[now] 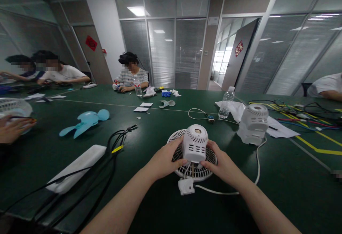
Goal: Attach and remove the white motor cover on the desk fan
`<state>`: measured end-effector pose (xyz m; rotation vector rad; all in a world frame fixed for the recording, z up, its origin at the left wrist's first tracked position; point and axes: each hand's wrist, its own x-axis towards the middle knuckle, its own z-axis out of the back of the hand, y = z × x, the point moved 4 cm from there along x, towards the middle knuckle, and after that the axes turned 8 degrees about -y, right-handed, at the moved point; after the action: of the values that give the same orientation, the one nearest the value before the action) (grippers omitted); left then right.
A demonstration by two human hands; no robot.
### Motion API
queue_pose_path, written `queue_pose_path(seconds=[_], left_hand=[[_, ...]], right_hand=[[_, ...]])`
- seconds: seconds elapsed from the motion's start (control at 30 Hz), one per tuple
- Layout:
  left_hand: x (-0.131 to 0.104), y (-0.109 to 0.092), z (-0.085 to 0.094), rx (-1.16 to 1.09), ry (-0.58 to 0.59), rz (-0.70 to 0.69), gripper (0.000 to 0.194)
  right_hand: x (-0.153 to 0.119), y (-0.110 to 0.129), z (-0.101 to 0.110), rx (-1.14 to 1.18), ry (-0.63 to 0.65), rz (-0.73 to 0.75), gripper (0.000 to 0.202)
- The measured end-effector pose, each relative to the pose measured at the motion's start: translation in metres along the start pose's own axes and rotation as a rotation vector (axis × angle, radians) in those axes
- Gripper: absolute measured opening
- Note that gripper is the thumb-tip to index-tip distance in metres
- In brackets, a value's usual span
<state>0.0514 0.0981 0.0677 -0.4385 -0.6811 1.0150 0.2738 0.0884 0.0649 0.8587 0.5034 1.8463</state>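
A white fan motor housing [195, 143], with vent slots and a round hole on top, sits over a round white fan grille [183, 172] lying on the table. My left hand [167, 159] grips the housing and grille from the left, its thumb at the housing's lower front. From the right, my right hand [223, 163] holds them the same way, fingers behind and thumb in front. Below the grille lies a small white block [186, 186], with a white cable [219, 192] leading right. A second white fan housing [253, 125] stands to the right.
On the green table lie a blue fan blade [89, 119], a white power strip [77, 168], black cables [113, 155] and a clear blade [167, 103]. A water bottle [226, 103] stands beyond my right hand. At left, another person's hand [12, 129] touches a white grille [16, 105].
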Motion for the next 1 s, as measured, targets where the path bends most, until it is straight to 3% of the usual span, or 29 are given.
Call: queue_pose_path(seconds=[0.33, 0.67, 1.0], left_hand=[[-0.001, 0.002, 0.001, 0.043, -0.003, -0.034, 0.077], [-0.002, 0.01, 0.002, 0.065, 0.009, -0.031, 0.074], [0.0, 0.009, 0.003, 0.098, 0.038, -0.064, 0.072]], right_hand=[[0.0, 0.001, 0.001, -0.062, -0.009, -0.028, 0.068], [-0.001, -0.009, -0.006, -0.231, -0.007, -0.015, 0.084], [0.001, -0.009, -0.007, -0.309, 0.001, 0.017, 0.086]])
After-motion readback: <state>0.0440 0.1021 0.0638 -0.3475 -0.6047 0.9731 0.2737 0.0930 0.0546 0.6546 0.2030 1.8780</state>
